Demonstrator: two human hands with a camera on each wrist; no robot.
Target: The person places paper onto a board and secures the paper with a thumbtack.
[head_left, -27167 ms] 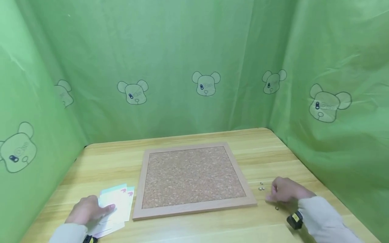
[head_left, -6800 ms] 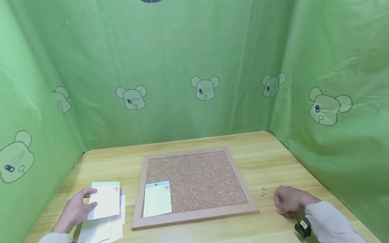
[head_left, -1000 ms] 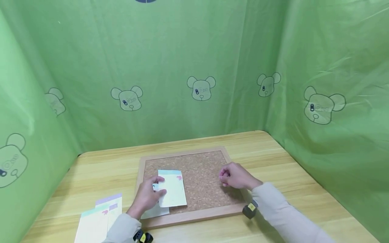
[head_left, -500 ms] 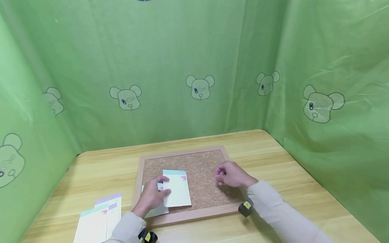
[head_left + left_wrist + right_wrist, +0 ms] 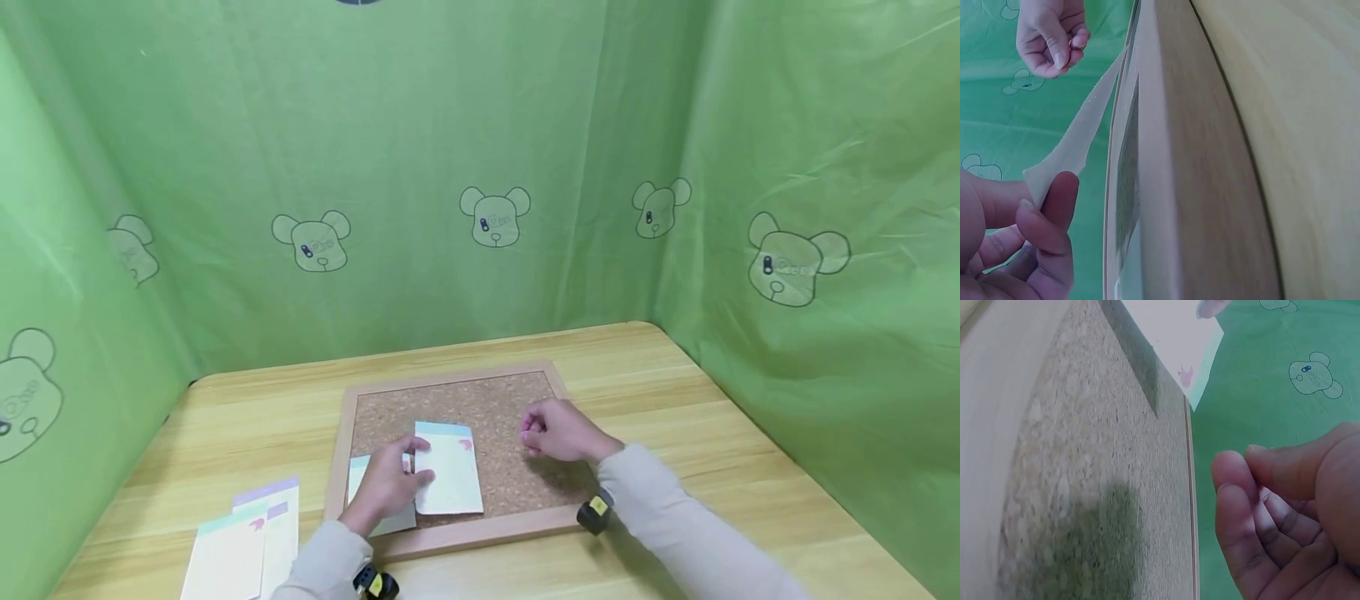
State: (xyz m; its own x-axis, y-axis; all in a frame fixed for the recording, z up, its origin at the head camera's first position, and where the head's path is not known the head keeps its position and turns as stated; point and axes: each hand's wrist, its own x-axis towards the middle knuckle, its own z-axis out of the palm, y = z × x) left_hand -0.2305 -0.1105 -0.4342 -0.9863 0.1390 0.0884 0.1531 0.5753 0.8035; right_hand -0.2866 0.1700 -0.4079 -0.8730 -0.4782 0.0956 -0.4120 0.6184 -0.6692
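My left hand [image 5: 390,482] pinches a white note sheet [image 5: 448,475] with a blue top band and a pink print, between thumb and fingers at its left edge. In the left wrist view the sheet [image 5: 1079,137] slants up from the corkboard [image 5: 1125,187]. A similar sheet [image 5: 395,523] lies at the corkboard's lower left, partly behind my left hand. To the right of the held sheet, my right hand [image 5: 561,429] hovers over the cork [image 5: 498,400]. Its thumb and index fingertips [image 5: 1233,469] pinch a tiny thumbtack, almost wholly hidden by the fingers.
Several more note sheets [image 5: 225,554], with blue and purple bands, lie overlapping on the wooden table [image 5: 247,425] left of the corkboard. The board has a raised wooden frame [image 5: 480,527]. Green curtains [image 5: 405,125] enclose the table at the back and sides.
Since the earliest frames, one sheet was pinned to the board and another lifted from the pile. Over the last second the left hand carries it right, while the right hand comes left.
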